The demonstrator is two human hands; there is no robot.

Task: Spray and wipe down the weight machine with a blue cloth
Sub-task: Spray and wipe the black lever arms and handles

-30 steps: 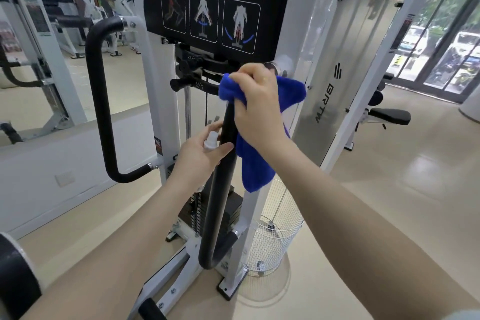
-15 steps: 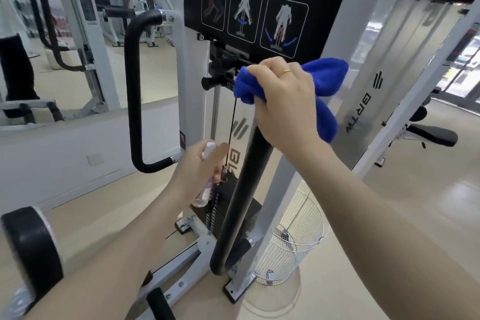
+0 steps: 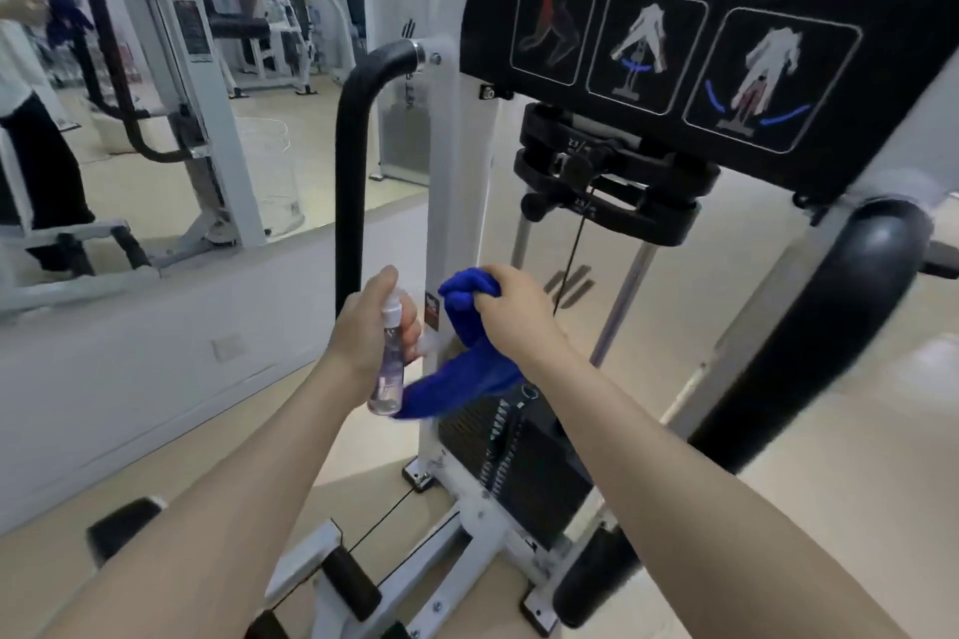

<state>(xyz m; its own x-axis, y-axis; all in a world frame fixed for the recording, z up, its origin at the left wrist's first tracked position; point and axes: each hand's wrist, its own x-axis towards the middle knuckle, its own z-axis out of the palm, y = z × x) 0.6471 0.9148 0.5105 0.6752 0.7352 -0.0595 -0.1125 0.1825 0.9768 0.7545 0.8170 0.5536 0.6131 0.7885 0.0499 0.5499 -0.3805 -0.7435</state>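
Observation:
A white hip abductor/adductor machine with a black instruction panel fills the view. My right hand grips a bunched blue cloth in front of the white upright post, its loose end hanging down to the left. My left hand holds a small clear spray bottle upright, thumb near the white nozzle, just left of the cloth. A black padded handle rises behind the left hand. Another black padded handle stands at the right.
The black weight stack sits below the hands, with white base rails and black foot rollers beneath. A wall mirror on the left reflects other machines and a person. Beige floor lies all around.
My right hand has left the right padded handle and dropped with the cloth to the white upright post. The left hand now holds the bottle upright beside it. My view has shifted left and closer.

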